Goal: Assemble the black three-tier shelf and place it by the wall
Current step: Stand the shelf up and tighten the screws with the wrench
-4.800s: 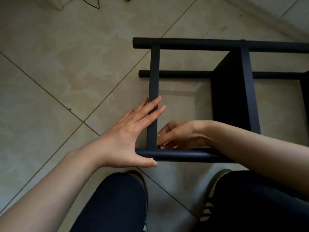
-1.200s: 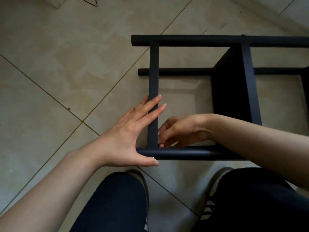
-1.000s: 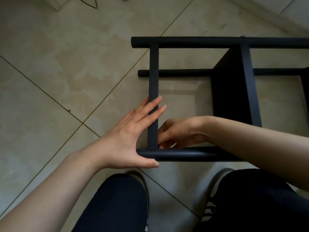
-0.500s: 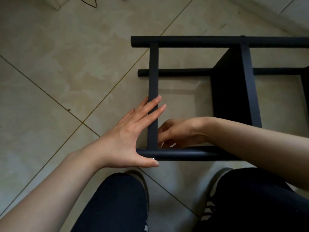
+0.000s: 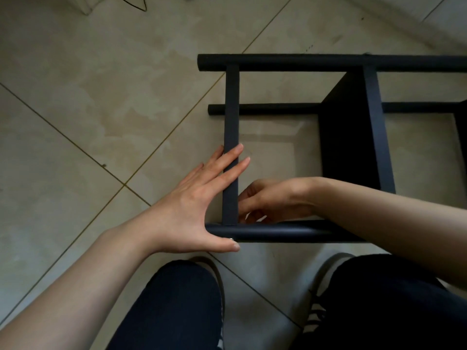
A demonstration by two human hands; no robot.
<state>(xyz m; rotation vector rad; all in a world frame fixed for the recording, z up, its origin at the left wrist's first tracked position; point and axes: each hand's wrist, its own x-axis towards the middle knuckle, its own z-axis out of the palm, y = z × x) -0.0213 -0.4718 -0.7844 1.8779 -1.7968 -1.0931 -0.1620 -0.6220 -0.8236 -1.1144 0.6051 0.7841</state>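
Observation:
The black shelf frame (image 5: 328, 62) lies on its side on the tiled floor, with round poles running left to right and flat shelf boards (image 5: 351, 137) between them. My left hand (image 5: 199, 200) presses flat against the end crossbar (image 5: 232, 109), fingers straight, thumb under the near pole (image 5: 278, 232). My right hand (image 5: 275, 200) reaches inside the frame. Its fingers are curled together at the joint of crossbar and near pole. Whatever they pinch there is hidden.
My knees in dark trousers (image 5: 177, 304) and striped shoes (image 5: 321, 281) are just in front of the frame. A pale skirting edge (image 5: 404, 18) runs along the far right. A thin black cable (image 5: 136, 3) lies at the top of the floor.
Almost nothing has moved. My left hand stays pressed on the crossbar, and my right hand's fingers shift slightly at the joint.

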